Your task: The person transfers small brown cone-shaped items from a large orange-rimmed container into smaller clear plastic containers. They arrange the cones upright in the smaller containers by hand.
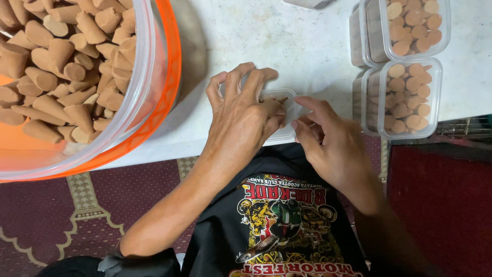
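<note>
Nearest the body, the right hand (333,143) rests at the table's (302,46) front edge, fingers loosely curled, fingertips touching the right side of a small clear container (283,105). The left hand (245,110) covers that container from above, fingers spread and arched, pinching brown cones. Left of the container stands a big tub (154,77) heaped with cones (61,66). Right of it, further back, sit two filled boxes (407,95).
</note>
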